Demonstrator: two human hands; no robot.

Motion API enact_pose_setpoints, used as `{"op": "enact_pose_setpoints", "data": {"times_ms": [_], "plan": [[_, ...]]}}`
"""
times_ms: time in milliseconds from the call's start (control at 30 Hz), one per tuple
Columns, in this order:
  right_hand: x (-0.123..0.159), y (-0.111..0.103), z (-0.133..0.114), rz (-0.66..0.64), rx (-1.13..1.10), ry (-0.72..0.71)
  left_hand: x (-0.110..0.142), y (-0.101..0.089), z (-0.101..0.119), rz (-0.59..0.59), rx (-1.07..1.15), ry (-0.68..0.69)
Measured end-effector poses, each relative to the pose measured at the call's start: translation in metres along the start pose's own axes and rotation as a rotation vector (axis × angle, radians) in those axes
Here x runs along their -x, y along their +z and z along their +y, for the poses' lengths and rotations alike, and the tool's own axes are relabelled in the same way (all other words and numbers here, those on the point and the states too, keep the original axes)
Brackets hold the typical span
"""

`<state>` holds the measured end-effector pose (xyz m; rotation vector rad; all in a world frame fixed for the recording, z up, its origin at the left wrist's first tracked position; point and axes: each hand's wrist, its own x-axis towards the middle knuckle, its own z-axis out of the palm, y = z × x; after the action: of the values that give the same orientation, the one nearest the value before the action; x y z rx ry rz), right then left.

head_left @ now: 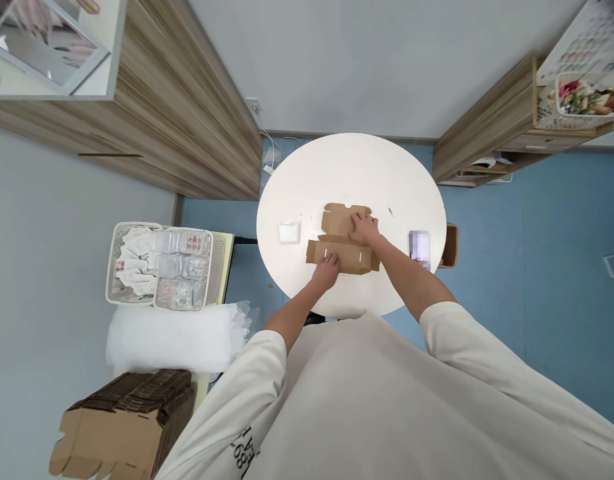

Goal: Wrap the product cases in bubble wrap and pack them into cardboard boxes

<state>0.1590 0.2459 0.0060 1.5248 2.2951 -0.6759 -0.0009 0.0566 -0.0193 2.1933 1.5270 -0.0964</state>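
Note:
A brown cardboard box (344, 255), partly folded, lies near the middle of the round white table. Its lid panel (338, 222), with small side flaps, spreads out flat on the far side. Two short pale slots show on the near part. My left hand (327, 272) holds the near edge of the box, fingertips over the panel beside the left slot; a ring is on one finger. Further off, my right hand (365, 229) grips the right side of the lid panel, its fingers bent over the cardboard. The parts under both palms are hidden.
On the round table (357, 167) are a small white packet (289, 233) at left and a blurred purple item (419, 249) at right. Left of it stand white baskets (214, 267) of clear packs, white wrapping sheets (169, 338) and stacked flat cardboard boxes (111, 440).

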Motion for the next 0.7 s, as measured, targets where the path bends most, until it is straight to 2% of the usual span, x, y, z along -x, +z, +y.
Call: {"op": "enact_pose_setpoints", "data": {"times_ms": [167,400,533,700], "plan": [[0.015,0.010,-0.004,-0.031,0.007,-0.047,0.001,-0.005,0.003,0.011,0.010,0.002],[0.068,0.034,-0.014,-0.075,0.057,-0.219,-0.005,-0.012,0.002,0.026,0.006,-0.006],[0.084,0.040,-0.017,-0.114,0.120,-0.220,-0.009,-0.015,0.001,0.016,0.021,-0.016],[0.084,0.042,-0.019,-0.143,0.139,-0.177,-0.002,-0.024,0.002,0.004,0.110,-0.053]]}}
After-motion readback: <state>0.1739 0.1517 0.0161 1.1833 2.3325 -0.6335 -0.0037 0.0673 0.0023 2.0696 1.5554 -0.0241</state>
